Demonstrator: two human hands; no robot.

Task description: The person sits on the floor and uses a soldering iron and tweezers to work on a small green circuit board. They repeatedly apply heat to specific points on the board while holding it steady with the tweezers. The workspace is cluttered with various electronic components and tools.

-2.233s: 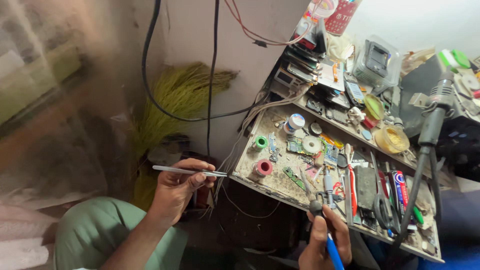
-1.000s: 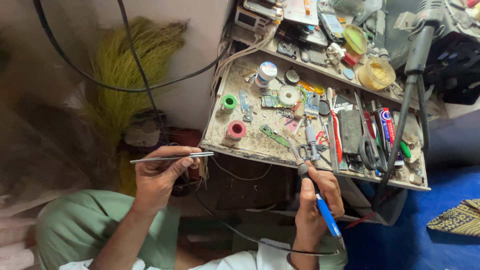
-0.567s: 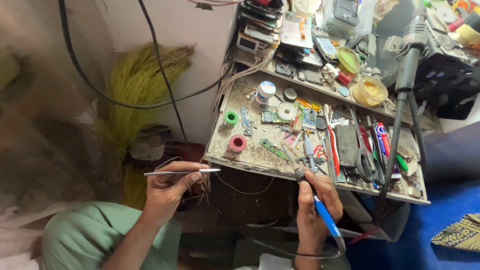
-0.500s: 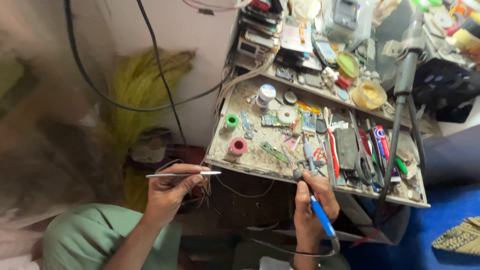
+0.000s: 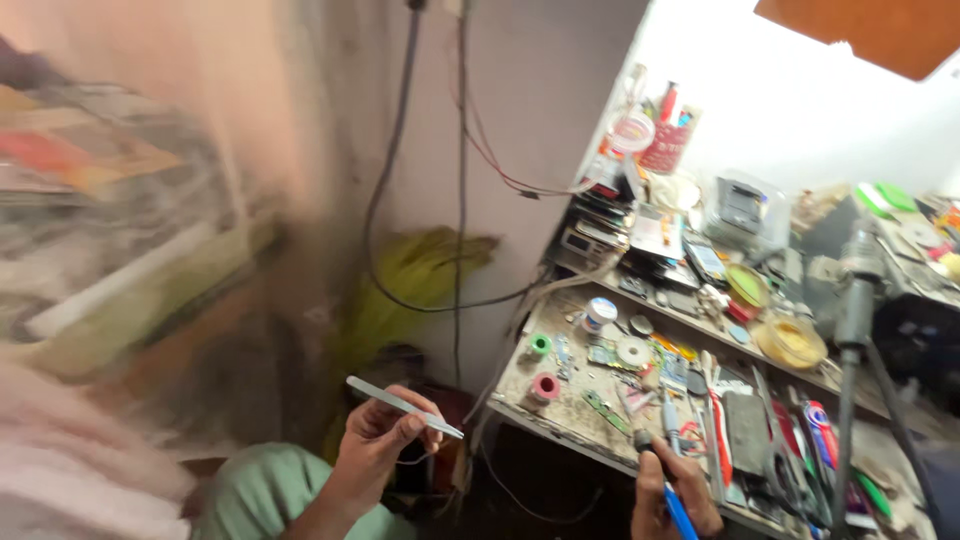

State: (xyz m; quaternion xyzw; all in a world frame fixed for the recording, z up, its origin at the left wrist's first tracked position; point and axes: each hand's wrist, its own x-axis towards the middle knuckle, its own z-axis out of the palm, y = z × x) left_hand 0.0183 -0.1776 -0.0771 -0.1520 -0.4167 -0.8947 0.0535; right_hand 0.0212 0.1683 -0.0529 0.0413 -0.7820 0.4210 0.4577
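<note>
The left hand (image 5: 375, 440) has its grip clenched on a pair of metal tweezers (image 5: 403, 406), pinched between thumb and fingers, the tool lying nearly level with its points aimed toward the surface (image 5: 560, 420) and stopping just short of its near edge. The hand hangs off the surface, above a green-clad knee (image 5: 265, 490). The right hand (image 5: 672, 495) is low at the bottom edge of the view, its grip closed around a blue-handled soldering iron (image 5: 668, 480) whose dark upper end rises over the front rim of the surface; the hand is partly cut off by the frame. Just beyond it lie red-handled tools (image 5: 717, 440), a dark flat block (image 5: 745, 432) and other small tools, crowded side by side. Further toward the wall sit a pink spool (image 5: 544, 387) and a green spool (image 5: 540, 344) near the left corner, with a white roll of tape (image 5: 632, 352) between them and the clutter. A yellow dish (image 5: 790, 342) stands on the raised shelf behind. A grey stand arm (image 5: 852, 330) rises at the right. Black cables (image 5: 400, 200) run down the wall, with a yellow-green bundle (image 5: 410, 285) below them. The left part of the view is blurred.
</note>
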